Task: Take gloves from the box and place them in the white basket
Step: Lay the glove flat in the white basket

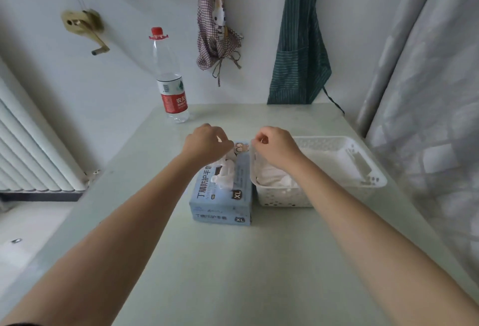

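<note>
Two bare forearms reach forward from the near edge over a pale green table (233,274). Nearest of the things on it stands the blue glove box (223,196), marked XL on its top and front, with white gloves (223,178) bunched up out of the opening in its top. Just to the right of the box, side by side and seemingly touching it, sits the white basket (350,167), a perforated plastic one, and more crumpled white gloves already lie in its near left part. The left hand (207,144) hovers over the far end of the box, its fingers curled downward; the grip looks closed on the top of the white glove that rises from the opening, though the fingertips are hidden under the hand, so the exact contact cannot be told. The right hand (274,147) is above the far left corner of the basket, right beside the box's far end, with fingers curled in; thumb and forefinger appear pinched together, and a thin, nearly clear sheet of glove hangs from that pinch down along the basket's left wall. Farther back on the left of the table stands an upright clear plastic water bottle (169,77) with a red cap and red label. On the wall behind hang a checked cloth bag (215,27) and a dark green striped apron (298,53).
</note>
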Demonstrator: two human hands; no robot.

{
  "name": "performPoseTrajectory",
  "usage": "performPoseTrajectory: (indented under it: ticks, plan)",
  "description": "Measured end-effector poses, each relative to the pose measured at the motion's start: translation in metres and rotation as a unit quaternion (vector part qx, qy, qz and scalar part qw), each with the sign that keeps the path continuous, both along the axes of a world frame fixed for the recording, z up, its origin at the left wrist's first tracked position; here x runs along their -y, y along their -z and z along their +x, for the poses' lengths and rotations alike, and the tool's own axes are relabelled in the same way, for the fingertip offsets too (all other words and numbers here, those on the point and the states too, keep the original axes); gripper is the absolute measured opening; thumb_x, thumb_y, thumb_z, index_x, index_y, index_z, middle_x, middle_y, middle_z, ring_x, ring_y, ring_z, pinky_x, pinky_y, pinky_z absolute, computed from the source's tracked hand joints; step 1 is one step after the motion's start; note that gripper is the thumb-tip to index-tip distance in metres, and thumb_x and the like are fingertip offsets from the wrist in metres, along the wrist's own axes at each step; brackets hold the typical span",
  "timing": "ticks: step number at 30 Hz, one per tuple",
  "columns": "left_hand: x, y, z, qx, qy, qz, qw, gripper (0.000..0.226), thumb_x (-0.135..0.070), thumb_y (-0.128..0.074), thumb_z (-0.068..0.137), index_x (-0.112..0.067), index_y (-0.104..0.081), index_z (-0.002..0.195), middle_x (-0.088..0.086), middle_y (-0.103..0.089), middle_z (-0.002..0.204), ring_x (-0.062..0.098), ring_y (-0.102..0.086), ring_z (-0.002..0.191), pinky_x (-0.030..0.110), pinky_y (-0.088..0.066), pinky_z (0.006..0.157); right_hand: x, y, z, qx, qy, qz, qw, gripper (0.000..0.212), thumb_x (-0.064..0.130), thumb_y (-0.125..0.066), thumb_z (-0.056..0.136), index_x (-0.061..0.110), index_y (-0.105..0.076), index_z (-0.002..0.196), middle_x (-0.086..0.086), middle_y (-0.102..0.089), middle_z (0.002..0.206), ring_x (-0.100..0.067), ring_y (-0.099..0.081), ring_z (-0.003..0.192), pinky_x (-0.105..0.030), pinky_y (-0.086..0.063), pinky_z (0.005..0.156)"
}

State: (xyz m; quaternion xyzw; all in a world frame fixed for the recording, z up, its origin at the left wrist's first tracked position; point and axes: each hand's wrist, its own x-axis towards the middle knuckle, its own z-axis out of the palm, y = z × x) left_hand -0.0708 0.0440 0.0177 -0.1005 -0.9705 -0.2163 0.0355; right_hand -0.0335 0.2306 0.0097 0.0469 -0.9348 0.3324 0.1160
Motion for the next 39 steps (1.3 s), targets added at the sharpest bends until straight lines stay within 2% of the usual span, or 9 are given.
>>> performPoseTrajectory:
  ticks: [5,10,15,19,24,29,32,36,39]
  plan:
    - [0.047,0.005,0.006,0.08,0.059,0.003,0.995,0.042,-0.056,-0.077,0.072,-0.031,-0.064,0.103,-0.001,-0.055,0.103,0.018,-0.056,0.097,0.031,-0.045,0.08,0.05,-0.001,-0.009,0.05,-0.067,0.072,0.994,0.012,0.03,-0.062,0.086,0.023,-0.066,0.095,0.002,-0.059,0.098,-0.019,-0.055,0.096,-0.038,-0.048,0.087]
    - [0.053,0.013,0.007,0.02,0.069,0.037,0.997,0.012,-0.031,-0.074,0.084,-0.022,-0.074,0.092,-0.001,-0.068,0.102,0.016,-0.061,0.094,0.025,-0.045,0.078,0.062,0.004,-0.008,0.128,-0.093,0.17,0.973,0.042,0.033,-0.069,0.078,0.034,-0.054,0.117,0.003,-0.051,0.12,-0.02,-0.04,0.116,-0.045,-0.038,0.097]
    - [0.055,0.02,0.009,0.102,0.066,0.046,0.992,0.043,-0.045,-0.081,0.073,-0.026,-0.065,0.108,-0.004,-0.057,0.101,0.017,-0.058,0.092,0.029,-0.049,0.078,0.066,0.002,-0.011,0.083,-0.061,0.126,0.987,0.024,0.022,-0.062,0.087,0.027,-0.056,0.11,0.002,-0.056,0.113,-0.019,-0.052,0.108,-0.043,-0.045,0.095]
    - [0.056,0.024,0.007,0.027,0.019,0.02,0.999,0.022,-0.029,-0.063,0.088,-0.012,-0.074,0.096,0.003,-0.069,0.096,0.023,-0.064,0.09,0.035,-0.054,0.076,0.067,0.0,-0.007,0.059,-0.037,0.065,0.995,0.015,0.02,-0.057,0.089,0.024,-0.06,0.104,0.003,-0.057,0.106,-0.016,-0.055,0.097,-0.038,-0.05,0.088]
    - [0.061,0.006,0.008,0.0,-0.034,0.254,0.967,0.021,-0.027,-0.057,0.095,-0.01,-0.07,0.099,0.003,-0.067,0.093,0.019,-0.061,0.084,0.03,-0.047,0.071,0.062,-0.008,-0.002,0.01,-0.016,-0.024,1.0,0.018,0.011,-0.055,0.087,0.02,-0.06,0.102,0.001,-0.059,0.101,-0.015,-0.056,0.091,-0.02,-0.043,0.07]
    - [0.053,-0.037,0.027,0.073,0.03,0.553,0.829,0.023,-0.019,-0.054,0.098,0.002,-0.063,0.104,0.011,-0.062,0.087,0.022,-0.062,0.078,0.035,-0.055,0.078,0.068,-0.025,0.011,0.043,-0.077,-0.152,0.984,0.038,0.034,-0.074,0.083,0.024,-0.054,0.115,0.006,-0.059,0.112,-0.009,-0.057,0.105,-0.026,-0.048,0.089]
    - [0.046,-0.049,0.033,0.058,0.024,0.556,0.829,0.018,-0.024,-0.056,0.098,-0.008,-0.062,0.095,0.007,-0.064,0.084,0.019,-0.064,0.074,0.032,-0.057,0.071,0.068,-0.035,0.021,0.102,-0.124,-0.2,0.967,0.042,0.034,-0.077,0.082,0.018,-0.058,0.115,0.003,-0.067,0.11,-0.011,-0.065,0.099,-0.028,-0.052,0.089]
    - [0.042,-0.045,0.028,0.023,-0.052,0.534,0.844,0.016,-0.028,-0.06,0.091,-0.015,-0.061,0.084,0.004,-0.062,0.082,0.02,-0.059,0.075,0.034,-0.052,0.07,0.066,-0.038,0.028,0.108,-0.099,-0.183,0.972,0.02,0.017,-0.066,0.09,0.013,-0.061,0.109,-0.005,-0.071,0.097,-0.016,-0.068,0.083,-0.031,-0.053,0.08]
    - [0.04,-0.041,0.028,-0.008,-0.123,0.505,0.854,0.015,-0.028,-0.059,0.086,-0.016,-0.059,0.077,0.001,-0.06,0.075,0.019,-0.056,0.07,0.03,-0.047,0.062,0.065,-0.039,0.031,0.097,-0.055,-0.223,0.969,0.026,0.032,-0.055,0.097,0.012,-0.058,0.114,-0.005,-0.069,0.101,-0.015,-0.067,0.087,-0.036,-0.052,0.088]
